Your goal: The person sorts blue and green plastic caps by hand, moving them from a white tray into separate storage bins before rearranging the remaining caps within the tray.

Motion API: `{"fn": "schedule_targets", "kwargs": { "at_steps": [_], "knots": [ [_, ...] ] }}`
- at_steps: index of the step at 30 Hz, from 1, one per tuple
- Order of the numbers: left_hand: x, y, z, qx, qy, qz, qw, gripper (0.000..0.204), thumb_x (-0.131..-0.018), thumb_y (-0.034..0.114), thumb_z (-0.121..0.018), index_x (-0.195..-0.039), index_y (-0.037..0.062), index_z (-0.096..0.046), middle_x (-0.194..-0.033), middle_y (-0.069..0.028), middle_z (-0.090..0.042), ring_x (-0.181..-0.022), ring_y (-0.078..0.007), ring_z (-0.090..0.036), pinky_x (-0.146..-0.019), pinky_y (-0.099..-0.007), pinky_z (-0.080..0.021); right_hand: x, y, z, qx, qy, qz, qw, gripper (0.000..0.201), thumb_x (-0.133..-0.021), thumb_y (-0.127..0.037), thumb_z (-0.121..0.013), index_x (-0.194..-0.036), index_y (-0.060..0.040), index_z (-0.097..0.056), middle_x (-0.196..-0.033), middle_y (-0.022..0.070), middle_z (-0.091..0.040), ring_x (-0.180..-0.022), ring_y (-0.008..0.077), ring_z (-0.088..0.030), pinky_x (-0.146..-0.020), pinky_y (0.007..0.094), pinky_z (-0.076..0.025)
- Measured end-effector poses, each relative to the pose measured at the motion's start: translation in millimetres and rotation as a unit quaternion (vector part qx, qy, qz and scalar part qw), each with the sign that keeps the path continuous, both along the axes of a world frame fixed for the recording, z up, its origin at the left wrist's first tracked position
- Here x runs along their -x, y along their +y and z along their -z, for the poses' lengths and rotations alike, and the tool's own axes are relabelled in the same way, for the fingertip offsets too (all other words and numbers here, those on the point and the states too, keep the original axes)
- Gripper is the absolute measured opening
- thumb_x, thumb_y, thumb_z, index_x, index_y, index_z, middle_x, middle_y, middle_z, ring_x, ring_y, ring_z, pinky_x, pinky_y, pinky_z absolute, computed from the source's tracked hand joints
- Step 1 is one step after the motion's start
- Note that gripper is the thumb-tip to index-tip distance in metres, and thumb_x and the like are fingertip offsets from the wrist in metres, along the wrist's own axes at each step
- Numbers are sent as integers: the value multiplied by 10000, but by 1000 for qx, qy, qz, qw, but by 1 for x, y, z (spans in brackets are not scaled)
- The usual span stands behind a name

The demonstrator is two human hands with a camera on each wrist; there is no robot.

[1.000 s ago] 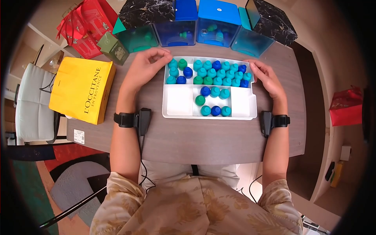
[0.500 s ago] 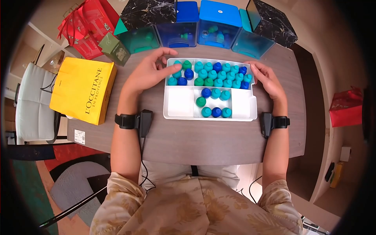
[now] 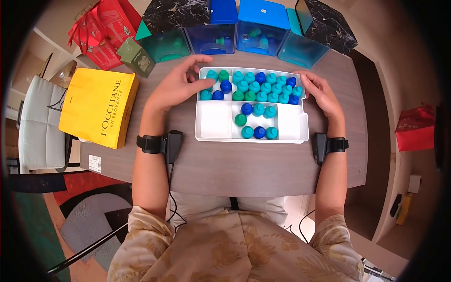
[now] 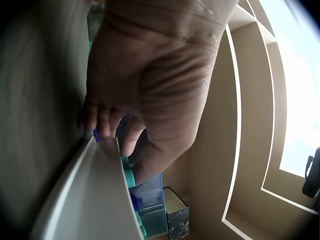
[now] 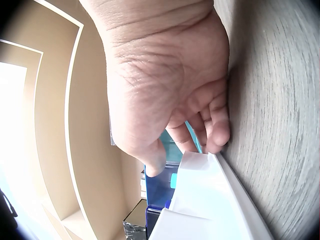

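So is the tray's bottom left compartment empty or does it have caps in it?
Empty: the bottom left compartment shows only bare white, while caps fill its neighbour.
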State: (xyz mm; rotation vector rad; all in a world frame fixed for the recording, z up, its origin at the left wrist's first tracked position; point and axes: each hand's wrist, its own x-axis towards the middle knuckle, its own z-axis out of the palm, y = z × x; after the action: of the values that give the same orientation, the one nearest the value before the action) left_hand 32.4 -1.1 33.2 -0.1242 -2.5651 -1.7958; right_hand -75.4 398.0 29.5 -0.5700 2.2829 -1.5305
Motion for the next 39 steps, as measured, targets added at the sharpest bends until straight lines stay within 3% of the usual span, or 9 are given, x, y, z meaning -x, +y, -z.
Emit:
{"fn": "schedule_targets", "kwargs": {
  "at_steps": [2, 8, 11, 17, 20, 27, 30, 35, 39],
  "knots": [
    [-1, -3, -6, -42, -12, -11, 999, 631, -833, 236, -891, -1402, 129, -640, -1075, 14, -552, -882, -77, -488, -809, -217, -459, 0, 0, 0, -1, -3, -4, 1000, 496, -1072, -488, -620, -1284, -57, -740, -997, -38, -692, -868, 70, -547, -748, 233, -446],
    [-12, -7, -20, -13, -10, 23, 1000, 722, -828, 129, -884, -1488, 123, -591, -1242, -20, -577, -1088, -119, -521, -981, -257, -461, 0, 0, -1, 0, -3, -7, 1000, 486, -1075, -482, -618, -1282, -61, -741, -1007, -40, -694, -878, 69, -551, -750, 233, -446],
    [-8, -13, -10, 9, 16, 46, 999, 791, -783, 285, -942, -1482, 131, -605, -1268, -55, -604, -1117, -169, -523, -1022, -303, -449, 0, 0, -1, 0, -5, -8, 1000, 483, -1075, -481, -619, -1284, -63, -741, -1015, -40, -694, -885, 69, -555, -752, 233, -448],
    [-9, -8, -12, 10, -38, 46, 998, 793, -797, 317, -944, -1482, 108, -604, -1275, -51, -617, -1149, -178, -532, -1037, -301, -446, 2, 1, 0, -1, -2, -6, 1000, 485, -1073, -482, -621, -1279, -60, -741, -1023, -35, -694, -894, 69, -560, -752, 235, -451],
    [-8, -10, -9, 22, -3, 56, 998, 742, -846, 336, -911, -1482, 106, -605, -1260, -56, -620, -1144, -170, -536, -1014, -292, -463, -1, 1, 0, -1, -1, -5, 1000, 487, -1072, -483, -621, -1282, -60, -741, -1018, -34, -694, -889, 71, -562, -750, 236, -452],
    [-4, -5, -13, -28, 19, 3, 999, 466, -993, 351, -773, -1348, 60, -691, -1231, -49, -650, -1041, -132, -596, -954, -282, -501, 1, 1, -1, -4, -6, -9, 1000, 485, -1075, -478, -619, -1289, -59, -739, -1022, -32, -696, -884, 71, -561, -749, 236, -453],
    [2, 0, -10, -18, 71, -6, 997, 341, -1064, 318, -676, -1248, 38, -739, -1206, -50, -673, -1054, -132, -615, -962, -292, -499, -2, -3, -1, 0, 6, 0, 1000, 489, -1098, -433, -583, -1329, -24, -718, -944, -58, -639, -814, 66, -484, -732, 222, -410],
    [12, 10, 5, 28, 157, 1, 987, 448, -1145, 387, -498, -1172, 29, -767, -1185, -71, -679, -1155, -166, -594, -1020, -315, -461, 2, 1, -1, -6, -4, -6, 1000, 479, -1077, -470, -618, -1291, -59, -740, -1017, -34, -695, -876, 69, -554, -745, 234, -450],
    [8, 19, 0, -7, 113, 19, 993, 549, -1158, 459, -423, -1160, 42, -780, -1171, -72, -660, -1162, -182, -578, -1037, -317, -438, 1, 1, 0, 2, 3, -7, 1000, 480, -1077, -471, -617, -1286, -57, -742, -1012, -37, -695, -869, 70, -553, -742, 235, -450]
  ]
}}
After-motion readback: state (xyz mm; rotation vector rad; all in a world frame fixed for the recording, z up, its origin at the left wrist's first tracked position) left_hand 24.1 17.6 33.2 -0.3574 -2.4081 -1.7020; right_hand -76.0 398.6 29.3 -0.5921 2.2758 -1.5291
